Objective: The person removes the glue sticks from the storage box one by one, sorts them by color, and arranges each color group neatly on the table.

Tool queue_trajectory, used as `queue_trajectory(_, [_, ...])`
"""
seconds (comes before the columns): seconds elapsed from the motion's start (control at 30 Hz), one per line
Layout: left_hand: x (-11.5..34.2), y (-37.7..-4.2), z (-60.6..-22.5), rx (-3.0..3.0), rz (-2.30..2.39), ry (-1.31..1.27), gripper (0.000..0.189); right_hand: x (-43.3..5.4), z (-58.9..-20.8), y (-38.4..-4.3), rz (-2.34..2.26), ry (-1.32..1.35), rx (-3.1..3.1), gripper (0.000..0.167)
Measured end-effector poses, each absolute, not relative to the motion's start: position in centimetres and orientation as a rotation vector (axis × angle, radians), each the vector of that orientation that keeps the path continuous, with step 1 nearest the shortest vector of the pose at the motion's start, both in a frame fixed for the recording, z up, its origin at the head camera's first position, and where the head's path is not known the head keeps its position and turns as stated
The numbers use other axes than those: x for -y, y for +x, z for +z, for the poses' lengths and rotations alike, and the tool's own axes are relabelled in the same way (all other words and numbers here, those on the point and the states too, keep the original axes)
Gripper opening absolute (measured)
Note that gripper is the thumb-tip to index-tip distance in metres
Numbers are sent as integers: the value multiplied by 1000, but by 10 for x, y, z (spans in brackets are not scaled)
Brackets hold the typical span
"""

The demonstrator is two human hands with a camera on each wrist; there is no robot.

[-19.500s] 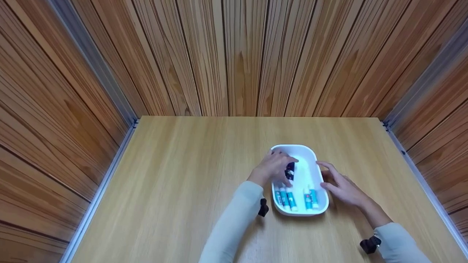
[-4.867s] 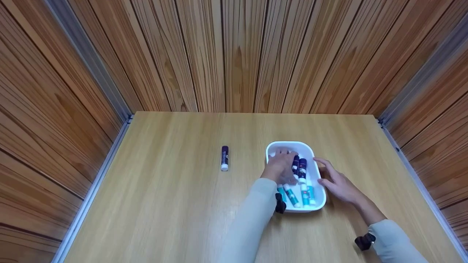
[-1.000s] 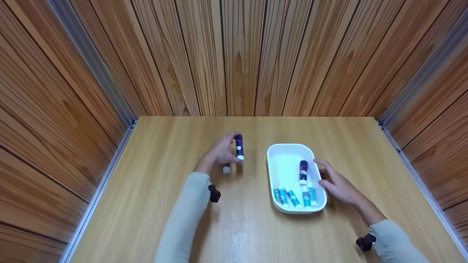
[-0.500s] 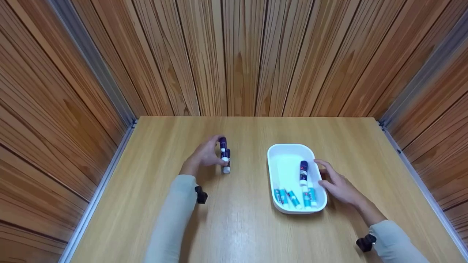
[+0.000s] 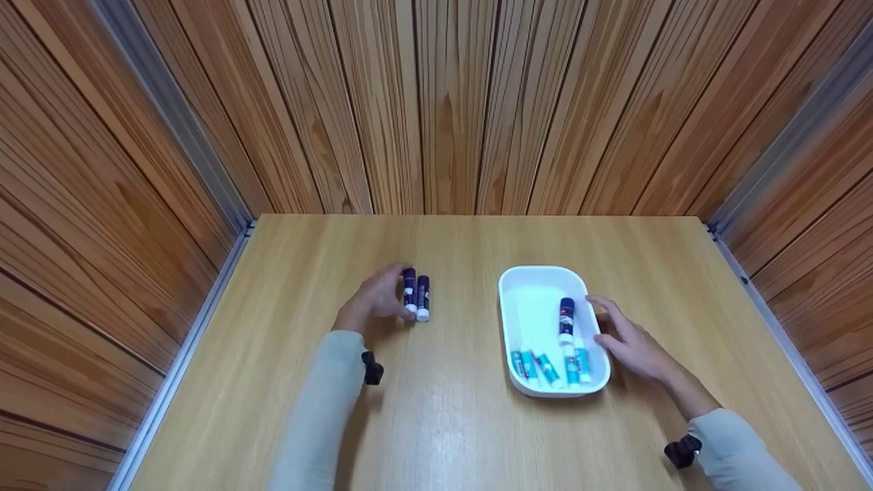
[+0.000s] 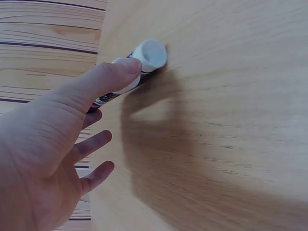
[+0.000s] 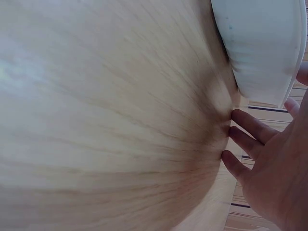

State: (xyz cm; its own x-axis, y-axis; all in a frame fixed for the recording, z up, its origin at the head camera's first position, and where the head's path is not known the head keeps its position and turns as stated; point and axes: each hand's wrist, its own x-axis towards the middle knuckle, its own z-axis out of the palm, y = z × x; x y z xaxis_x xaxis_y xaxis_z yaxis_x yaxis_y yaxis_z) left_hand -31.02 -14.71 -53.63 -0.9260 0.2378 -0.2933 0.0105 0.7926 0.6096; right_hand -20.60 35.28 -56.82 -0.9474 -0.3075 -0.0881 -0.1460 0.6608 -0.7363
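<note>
My left hand (image 5: pixel 375 296) pinches a dark purple glue stick (image 5: pixel 409 290) between thumb and fingers, at its two ends. Close along its right side lies a second purple glue stick (image 5: pixel 423 299) on the table. In the left wrist view, the thumb covers part of the white end of the held glue stick (image 6: pixel 129 86). My right hand (image 5: pixel 634 344) rests at the right side of a white tray (image 5: pixel 508 327), with thumb and index finger at its rim. In the right wrist view the other fingers (image 7: pixel 245 139) reach the table, loosely spread.
Inside the tray lie one purple glue stick (image 5: pixel 566 320) and several smaller teal glue sticks (image 5: pixel 548 370). The wooden table (image 5: pixel 307 273) meets plank walls (image 5: pixel 450 109) at the back and sides, with grey metal edging (image 5: pixel 198 348).
My left hand has carried a purple glue stick left from the tray and lowered it beside the one on the table. Earlier several purple sticks lay in the tray. My right hand stays put.
</note>
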Motion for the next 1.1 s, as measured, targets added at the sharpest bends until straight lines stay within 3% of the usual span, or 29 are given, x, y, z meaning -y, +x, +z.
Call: queue_trajectory(1.1, [146,-309,-552,-2647,803,218,108,-354,-569,-207,-1145,-367,-2690,69])
